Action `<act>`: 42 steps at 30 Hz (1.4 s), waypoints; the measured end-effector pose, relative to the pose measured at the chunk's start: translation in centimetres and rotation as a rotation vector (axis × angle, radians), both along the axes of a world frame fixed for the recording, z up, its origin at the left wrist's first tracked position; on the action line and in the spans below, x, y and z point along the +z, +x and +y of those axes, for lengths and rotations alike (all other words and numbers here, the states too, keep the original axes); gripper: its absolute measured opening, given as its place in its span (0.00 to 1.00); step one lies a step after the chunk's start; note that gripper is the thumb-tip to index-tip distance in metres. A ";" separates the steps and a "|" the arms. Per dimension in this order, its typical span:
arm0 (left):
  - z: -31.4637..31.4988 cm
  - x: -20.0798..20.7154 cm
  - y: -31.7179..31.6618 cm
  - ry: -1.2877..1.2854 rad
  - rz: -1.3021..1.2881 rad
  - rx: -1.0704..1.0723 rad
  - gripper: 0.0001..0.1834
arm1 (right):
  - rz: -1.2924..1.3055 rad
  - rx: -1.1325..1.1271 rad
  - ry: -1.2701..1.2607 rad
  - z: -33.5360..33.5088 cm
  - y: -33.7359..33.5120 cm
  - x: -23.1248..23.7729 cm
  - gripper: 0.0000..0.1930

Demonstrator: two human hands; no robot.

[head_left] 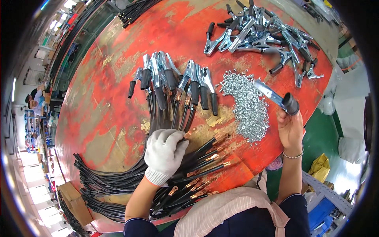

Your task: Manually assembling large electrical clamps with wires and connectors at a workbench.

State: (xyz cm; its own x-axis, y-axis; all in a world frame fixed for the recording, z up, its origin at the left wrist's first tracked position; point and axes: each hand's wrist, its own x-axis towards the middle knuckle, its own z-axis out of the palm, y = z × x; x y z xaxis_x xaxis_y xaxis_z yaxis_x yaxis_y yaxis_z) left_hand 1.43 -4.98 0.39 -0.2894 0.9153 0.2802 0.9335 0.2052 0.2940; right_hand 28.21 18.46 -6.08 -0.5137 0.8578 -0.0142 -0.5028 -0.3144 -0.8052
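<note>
My left hand (164,155), in a white knitted glove, is closed around the end of a black cable, whose copper lug (187,135) pokes out by the fingertips. My bare right hand (291,130), with a beaded bracelet at the wrist, grips a silver metal clamp (272,94) with a black handle sleeve. This clamp is raised beside a heap of small silver screws or nuts (250,110). Just beyond my left hand lie several clamps joined to cables (160,79). Below it, loose black cables (114,175) with copper lugs spread across the table.
A big pile of loose clamps (260,35) covers the far right of the worn red table (106,94). More black cables (136,12) lie at the far edge. A cardboard box (75,203) stands at the near left, and a blue crate (321,213) at the lower right.
</note>
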 end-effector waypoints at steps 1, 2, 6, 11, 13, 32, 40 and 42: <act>-0.1 0.3 0.2 0.008 -0.073 0.013 0.12 | 0.011 0.021 -0.040 -0.1 0.0 -0.1 0.31; -0.2 0.5 0.3 0.017 -0.146 0.024 0.12 | 0.076 0.107 -0.069 0.0 0.2 -0.9 0.35; 1.3 1.5 1.3 -0.031 -0.371 0.063 0.11 | 0.197 0.126 -0.180 -1.4 -2.1 -0.6 0.34; 3.4 0.2 0.5 -0.181 -1.230 0.190 0.10 | 0.135 0.127 -0.112 -2.0 -2.3 -0.6 0.30; 3.3 0.2 0.8 -0.222 -1.335 0.189 0.10 | 0.069 0.115 -0.043 -2.8 -3.1 0.6 0.28; 2.4 -0.7 2.5 -0.293 -1.152 0.097 0.18 | -0.173 0.219 0.216 -7.7 -5.9 5.1 0.32; 2.7 0.4 2.3 -0.388 -1.027 0.072 0.19 | -0.162 0.229 0.223 -7.7 -5.6 4.6 0.30; 2.7 0.5 2.3 -0.387 -1.018 0.063 0.17 | -0.157 0.227 0.218 -7.7 -5.6 4.8 0.30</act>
State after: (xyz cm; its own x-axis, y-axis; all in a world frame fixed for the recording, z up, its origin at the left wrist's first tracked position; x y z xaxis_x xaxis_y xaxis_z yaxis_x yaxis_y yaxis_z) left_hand 3.76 -2.25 0.89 -0.2724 0.8653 -0.4208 0.2740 0.4889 0.8282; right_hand 22.57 10.71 -1.30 -0.6977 0.7136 0.0624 -0.3044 -0.2165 -0.9276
